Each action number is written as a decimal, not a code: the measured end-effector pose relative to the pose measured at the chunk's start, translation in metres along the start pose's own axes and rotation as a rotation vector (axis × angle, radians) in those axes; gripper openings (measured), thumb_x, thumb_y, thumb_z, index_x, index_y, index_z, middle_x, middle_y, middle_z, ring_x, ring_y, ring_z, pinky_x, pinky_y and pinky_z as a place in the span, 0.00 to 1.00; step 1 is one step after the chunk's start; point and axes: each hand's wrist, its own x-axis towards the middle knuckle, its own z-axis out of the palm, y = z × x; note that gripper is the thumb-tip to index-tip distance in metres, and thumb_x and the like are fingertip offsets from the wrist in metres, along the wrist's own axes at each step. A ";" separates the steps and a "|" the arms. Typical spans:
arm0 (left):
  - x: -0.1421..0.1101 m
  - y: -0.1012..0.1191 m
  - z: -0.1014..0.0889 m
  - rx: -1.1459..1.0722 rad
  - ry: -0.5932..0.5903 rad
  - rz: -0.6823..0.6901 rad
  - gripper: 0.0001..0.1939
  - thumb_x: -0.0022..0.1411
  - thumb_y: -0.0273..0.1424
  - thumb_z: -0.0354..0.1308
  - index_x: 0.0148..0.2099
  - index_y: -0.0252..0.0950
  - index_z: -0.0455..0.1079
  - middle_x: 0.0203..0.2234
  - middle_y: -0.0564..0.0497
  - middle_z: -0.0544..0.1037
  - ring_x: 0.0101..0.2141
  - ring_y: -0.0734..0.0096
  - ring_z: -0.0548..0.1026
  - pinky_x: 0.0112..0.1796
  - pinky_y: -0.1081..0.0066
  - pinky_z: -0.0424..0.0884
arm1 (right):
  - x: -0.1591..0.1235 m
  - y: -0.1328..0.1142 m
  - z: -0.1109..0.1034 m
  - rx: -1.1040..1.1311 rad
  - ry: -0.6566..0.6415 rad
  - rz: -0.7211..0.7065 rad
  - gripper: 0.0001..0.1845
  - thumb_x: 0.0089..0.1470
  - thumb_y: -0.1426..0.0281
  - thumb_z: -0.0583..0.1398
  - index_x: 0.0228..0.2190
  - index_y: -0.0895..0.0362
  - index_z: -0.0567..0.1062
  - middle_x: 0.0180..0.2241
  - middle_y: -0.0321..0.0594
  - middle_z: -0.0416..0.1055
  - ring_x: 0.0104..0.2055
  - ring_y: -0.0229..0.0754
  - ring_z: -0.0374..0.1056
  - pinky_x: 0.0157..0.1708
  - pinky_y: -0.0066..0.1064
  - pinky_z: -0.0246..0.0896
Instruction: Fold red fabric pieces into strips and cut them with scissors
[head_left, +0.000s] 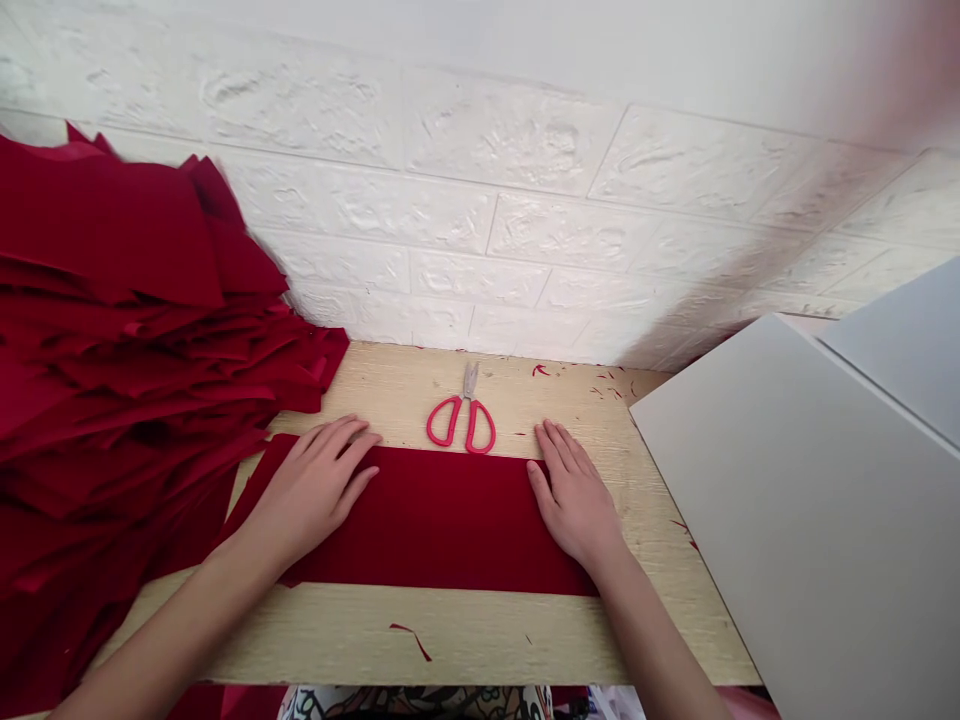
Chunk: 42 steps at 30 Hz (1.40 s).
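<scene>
A flat rectangle of dark red fabric (442, 520) lies across the pale wooden table (480, 630). My left hand (311, 490) rests palm down on its left end, fingers stretched out and slightly apart. At the cloth's right end, my right hand (574, 495) presses flat with the fingers together and extended. Neither hand holds anything. Red-handled scissors (463, 418) lie shut on the table just beyond the fabric's far edge, between the two hands.
A tall heap of red fabric pieces (127, 370) fills the left side and overlaps the table edge. A grey board (810, 520) covers the right side. A white brick-pattern wall (487, 210) stands behind. Small red scraps (412, 638) dot the wood.
</scene>
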 end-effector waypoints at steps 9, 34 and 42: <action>-0.043 -0.024 0.009 0.153 -0.011 -0.131 0.36 0.70 0.51 0.38 0.73 0.40 0.49 0.71 0.42 0.52 0.69 0.48 0.54 0.64 0.45 0.58 | 0.001 -0.001 -0.003 -0.056 -0.046 -0.003 0.34 0.69 0.58 0.40 0.67 0.63 0.58 0.69 0.46 0.52 0.72 0.48 0.47 0.70 0.47 0.47; -0.042 -0.027 0.008 0.082 0.029 -0.189 0.36 0.66 0.53 0.42 0.71 0.45 0.54 0.70 0.43 0.53 0.67 0.32 0.53 0.60 0.35 0.59 | -0.063 -0.011 -0.045 0.195 0.015 -0.098 0.27 0.67 0.59 0.51 0.63 0.55 0.65 0.65 0.46 0.63 0.68 0.49 0.56 0.66 0.46 0.55; -0.038 -0.016 0.005 0.108 -0.011 -0.290 0.38 0.66 0.54 0.42 0.71 0.41 0.53 0.71 0.37 0.47 0.68 0.35 0.51 0.63 0.41 0.56 | -0.068 0.002 -0.007 -0.171 -0.007 0.004 0.39 0.68 0.55 0.45 0.71 0.61 0.41 0.71 0.48 0.45 0.73 0.52 0.40 0.69 0.51 0.48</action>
